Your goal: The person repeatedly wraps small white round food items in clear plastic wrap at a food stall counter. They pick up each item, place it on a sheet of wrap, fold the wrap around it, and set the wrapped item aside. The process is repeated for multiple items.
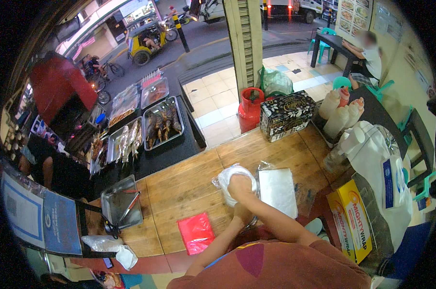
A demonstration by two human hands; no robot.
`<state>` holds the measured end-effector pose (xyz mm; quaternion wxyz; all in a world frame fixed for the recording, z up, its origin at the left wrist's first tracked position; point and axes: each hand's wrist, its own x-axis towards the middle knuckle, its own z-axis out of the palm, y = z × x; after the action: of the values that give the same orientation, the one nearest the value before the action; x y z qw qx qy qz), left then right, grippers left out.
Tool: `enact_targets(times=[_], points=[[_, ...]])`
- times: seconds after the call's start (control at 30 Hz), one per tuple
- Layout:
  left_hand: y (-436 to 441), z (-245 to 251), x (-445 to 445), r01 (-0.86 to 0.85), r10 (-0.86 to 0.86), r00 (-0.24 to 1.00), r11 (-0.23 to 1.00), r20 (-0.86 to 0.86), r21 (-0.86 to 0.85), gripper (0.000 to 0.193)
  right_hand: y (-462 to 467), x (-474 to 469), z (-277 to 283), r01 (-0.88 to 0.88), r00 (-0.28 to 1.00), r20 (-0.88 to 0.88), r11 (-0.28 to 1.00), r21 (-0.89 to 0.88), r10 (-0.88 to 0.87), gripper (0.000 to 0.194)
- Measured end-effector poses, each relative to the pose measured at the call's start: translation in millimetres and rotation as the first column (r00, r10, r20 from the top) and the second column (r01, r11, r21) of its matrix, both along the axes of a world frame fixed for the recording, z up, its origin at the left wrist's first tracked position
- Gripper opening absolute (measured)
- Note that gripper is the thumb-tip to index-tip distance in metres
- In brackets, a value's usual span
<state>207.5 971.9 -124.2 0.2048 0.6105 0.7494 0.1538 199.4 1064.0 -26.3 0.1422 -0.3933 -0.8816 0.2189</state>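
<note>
My right hand (239,184) reaches into or over a round white item wrapped in clear plastic (236,173) on the wooden counter. Its fingers are hidden, so I cannot tell what they grip. Just below it, nearer my body, is my left hand (243,214), partly covered by my right forearm, beside the lower edge of the white item. A stack of white plastic bags (278,191) lies flat to the right. A folded pack of red plastic bags (196,233) lies to the left of my left forearm.
Trays of grilled fish (163,124) and foil-wrapped skewers (130,139) stand at the left. A metal tray with tongs (122,202) is nearer. A black patterned box (286,113), squeeze bottles (337,121) and a yellow wrap box (351,220) line the right. A person (369,57) sits beyond.
</note>
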Motion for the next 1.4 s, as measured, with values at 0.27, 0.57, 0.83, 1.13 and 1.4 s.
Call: enact_targets(times=[0.27,0.57,0.83,1.13,1.4], points=[[-5,22,-12,-0.027,0.026,1.0,0.999,0.014,0.027,0.031,4,7,2,-0.064,0.996,0.057,0.998,-0.015,0.065,0.015],[-84,53,-56,-0.137,0.133,0.99,0.908,0.038,0.396,0.031,15,137,-8,0.264,0.922,-0.344,0.937,0.228,-0.176,0.009],[-75,94,-50,-0.223,0.183,0.974,0.876,0.135,0.428,0.028,14,207,-55,0.389,0.911,0.033,0.885,0.257,-0.411,0.011],[-15,91,14,-0.329,0.089,0.798,0.893,0.596,0.307,0.023,14,181,-33,0.507,0.835,-0.207,0.859,-0.071,-0.51,0.009],[4,104,30,-0.314,0.079,0.638,0.935,0.766,0.165,0.021,6,163,25,0.167,0.669,-0.339,0.577,-0.799,-0.662,0.029]])
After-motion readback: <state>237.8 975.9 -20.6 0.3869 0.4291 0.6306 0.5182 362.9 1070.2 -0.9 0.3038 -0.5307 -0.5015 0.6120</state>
